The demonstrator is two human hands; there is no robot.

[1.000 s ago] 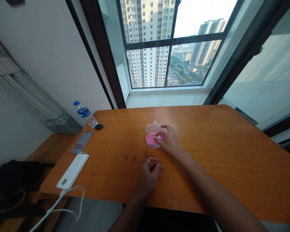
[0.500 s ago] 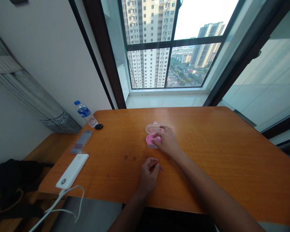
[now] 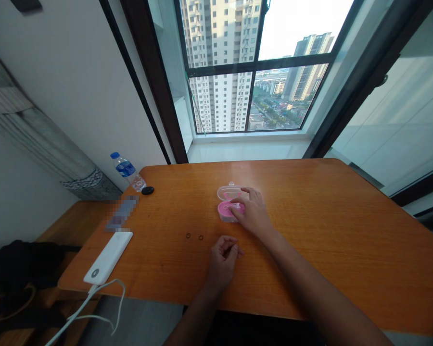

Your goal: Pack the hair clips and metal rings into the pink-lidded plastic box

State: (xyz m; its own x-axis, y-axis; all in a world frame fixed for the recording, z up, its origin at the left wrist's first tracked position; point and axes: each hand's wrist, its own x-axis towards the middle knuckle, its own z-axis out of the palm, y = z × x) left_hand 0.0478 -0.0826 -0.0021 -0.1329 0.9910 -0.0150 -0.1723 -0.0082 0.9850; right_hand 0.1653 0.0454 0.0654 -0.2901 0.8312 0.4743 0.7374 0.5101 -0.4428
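A small oval case [image 3: 223, 211] with a pink inside stands on the table, its clear lid [image 3: 226, 192] tipped open toward the window. My right hand [image 3: 253, 211] is at the case's right side, thumb and fingers apart, the thumb over the pink part and the fingers near the lid. Nothing shows between those fingers. Nearer to me, my left hand [image 3: 224, 257] rests on the table with its fingers curled and the thumb against them; whatever they hold, if anything, is hidden. Two small dark rings [image 3: 201, 237] lie left of that hand.
On the left of the wooden table [image 3: 310, 250] lie a white power bank [image 3: 108, 257] with a cable [image 3: 82, 303] and a blurred-out flat object [image 3: 121, 214]. Behind them are a water bottle [image 3: 130, 173] and a black round item [image 3: 147, 191]. A window is beyond the far edge.
My right hand has drawn back slightly to the right, so more of the case's pink inside shows. My left hand has stayed in place.
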